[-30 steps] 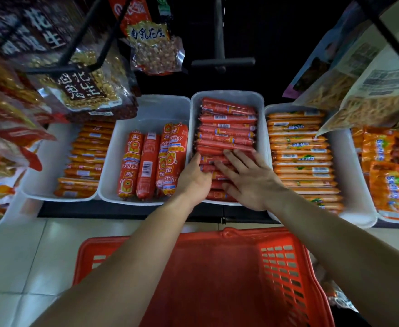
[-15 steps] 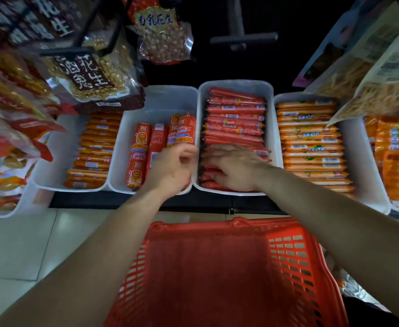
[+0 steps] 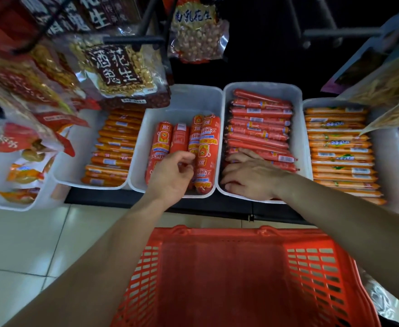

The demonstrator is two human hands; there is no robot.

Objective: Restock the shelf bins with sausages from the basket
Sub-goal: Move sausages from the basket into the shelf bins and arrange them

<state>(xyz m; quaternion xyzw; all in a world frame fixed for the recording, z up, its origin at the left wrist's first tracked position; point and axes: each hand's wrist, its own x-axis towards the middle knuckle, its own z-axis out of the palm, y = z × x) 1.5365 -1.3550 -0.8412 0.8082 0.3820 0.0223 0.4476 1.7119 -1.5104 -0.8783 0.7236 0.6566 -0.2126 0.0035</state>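
Squaring-up step, by the look. Right hand [image 3: 248,178] lies flat, fingers loose, pressing thin red sausages [image 3: 260,128] at their bin's [image 3: 276,89] front edge. Left hand [image 3: 170,178] curls over fat sausages [image 3: 208,147] in the neighbouring bin [image 3: 189,97]; grasp unclear. Basket [image 3: 311,260] shows none: next, probably straighten those fat ones.

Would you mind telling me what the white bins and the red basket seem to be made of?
The white bins look like smooth moulded plastic, slightly translucent with rounded rims. The red basket seems rigid plastic too, judging by its moulded slotted walls and matte sheen.
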